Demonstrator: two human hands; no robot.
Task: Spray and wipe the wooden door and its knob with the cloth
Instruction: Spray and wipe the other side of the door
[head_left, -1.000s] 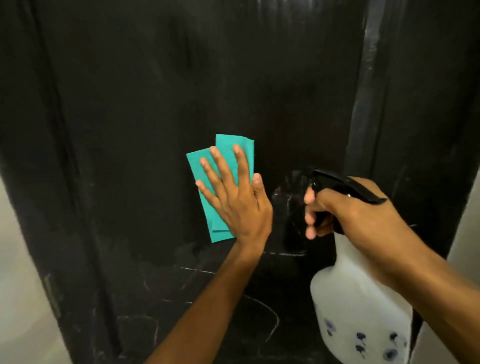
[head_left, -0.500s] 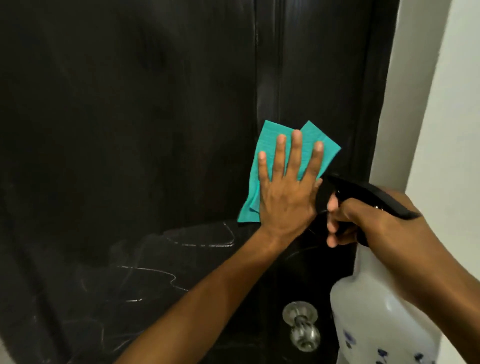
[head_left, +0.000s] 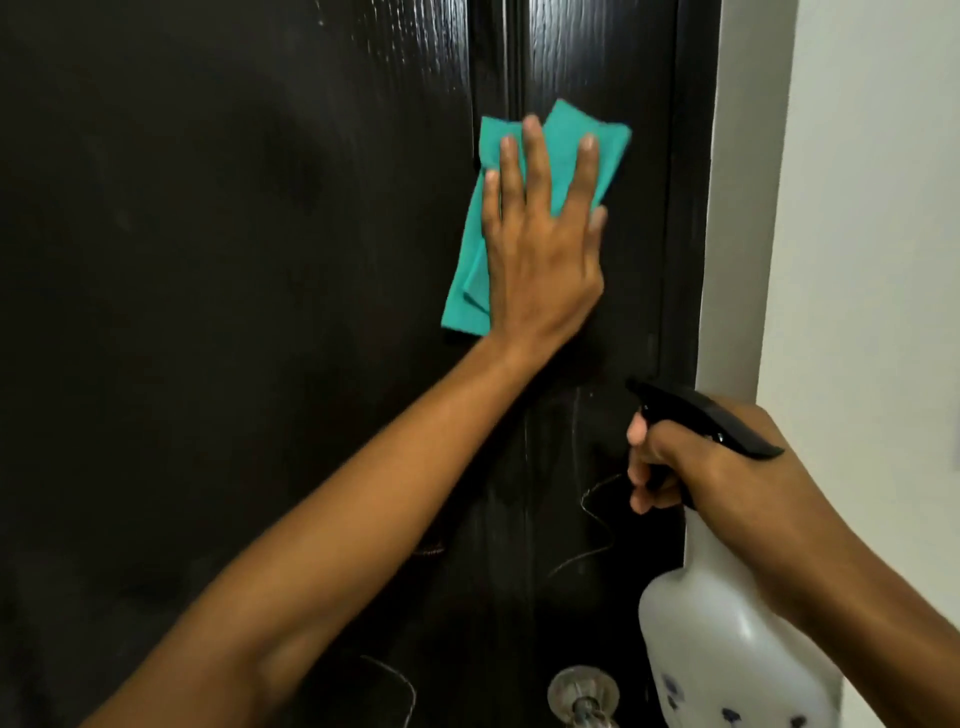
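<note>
The left hand (head_left: 540, 244) now lies flat, fingers straight and spread, on the teal cloth (head_left: 558, 156) in the upper centre of the frame, pressing it against the dark wooden door (head_left: 234, 260) across the vertical groove beside the door's right edge. A second ago the same hand and cloth were lower and further left on the panel, and half a second ago they had reached this groove, so the stroke has travelled rightward and upward toward the frame side. The cloth is folded, with two corners fanned above the fingertips and a lower flap showing left of the wrist. The right hand (head_left: 727, 467) is curled round the neck of the white spray bottle (head_left: 727, 623) at the lower right, fingers wrapped on the black trigger (whether it is squeezed cannot be told), with the nozzle pointing at the door below the cloth. Thin wet lines and streaks glint on the wood between the two hands, which suggests that the lower stretch has been sprayed and not yet fully wiped. The knob (head_left: 584, 693) now shows at the bottom edge, just left of the bottle, and nothing touches it. By this reading the panel wipe is well under way, the damp patch below waits for the cloth, and the knob is yet to be done.
</note>
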